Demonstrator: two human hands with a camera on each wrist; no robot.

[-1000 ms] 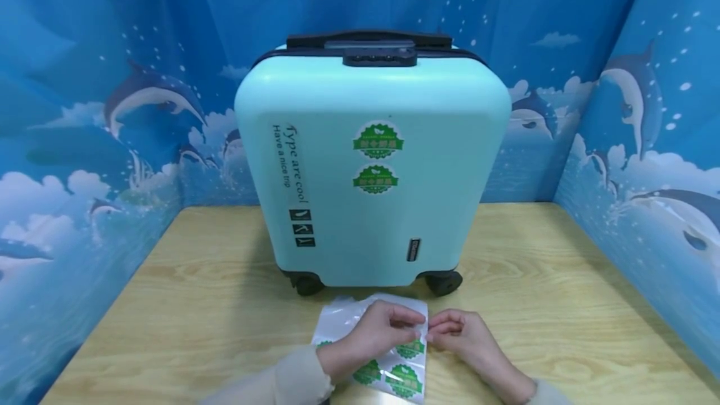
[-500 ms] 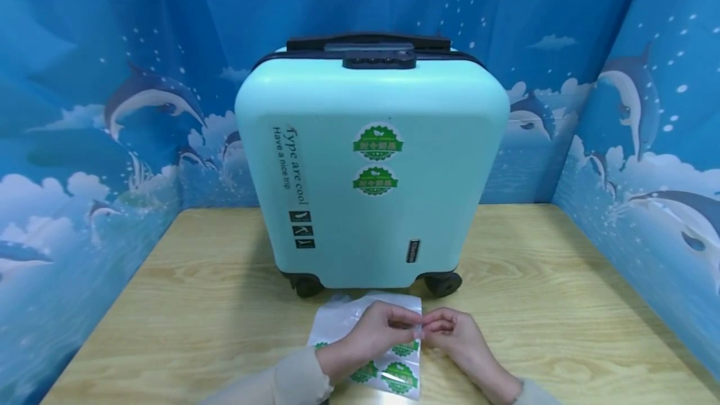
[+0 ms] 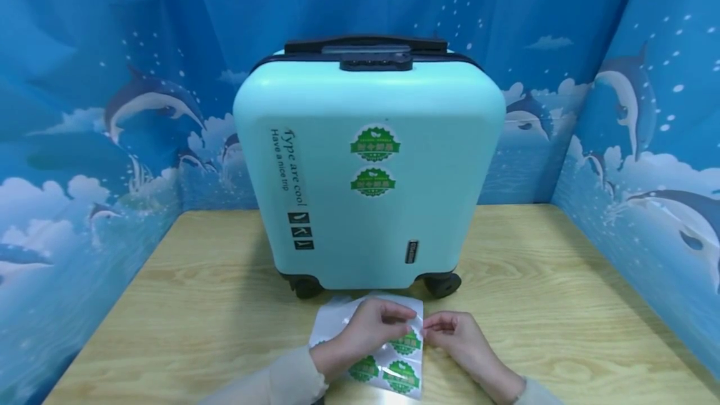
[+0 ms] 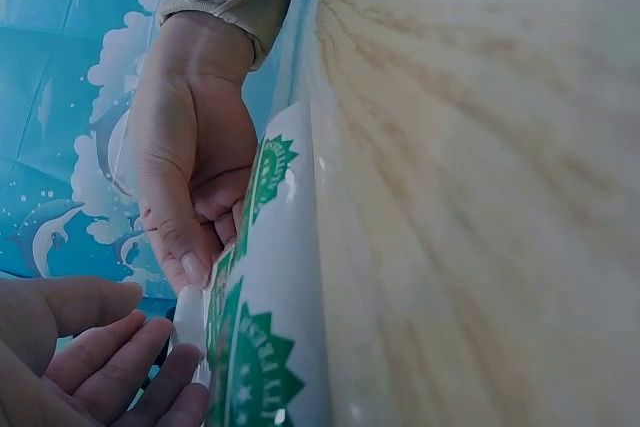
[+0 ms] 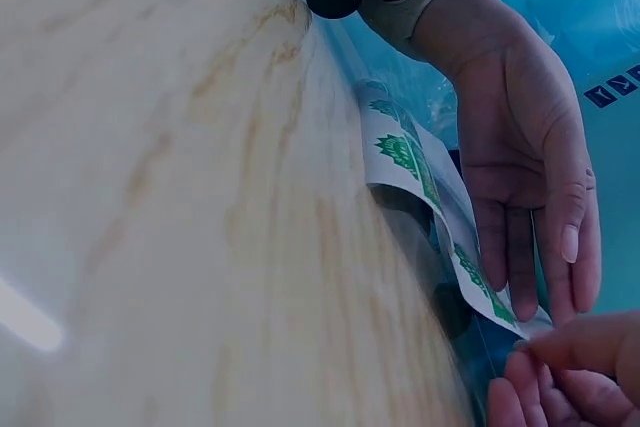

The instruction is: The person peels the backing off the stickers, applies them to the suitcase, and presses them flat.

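Observation:
A sheet of green badge stickers (image 3: 402, 377) lies on the table in front of a mint suitcase (image 3: 349, 236). My right hand (image 3: 458, 337) pinches the sheet's right edge between thumb and fingers; the right wrist view shows this edge bent up off the table. Over the sheet is my left hand (image 3: 371, 329), its thumb and fingers apart and relaxed. In the left wrist view, its fingers (image 4: 110, 352) are beside a curled white edge. Two green stickers, an upper one (image 3: 375, 144) and a lower one (image 3: 373, 182), are on the suitcase front.
The suitcase stands upright on black wheels (image 3: 442, 285) on a wooden table (image 3: 540, 305), with a black handle (image 3: 365, 44) on top. Blue dolphin-print curtains (image 3: 112, 36) enclose the table at the back and both sides.
My left fingertips have drawn slightly left, away from the right ones, after the two hands came together at the sheet's edge. The right hand stays at that edge.

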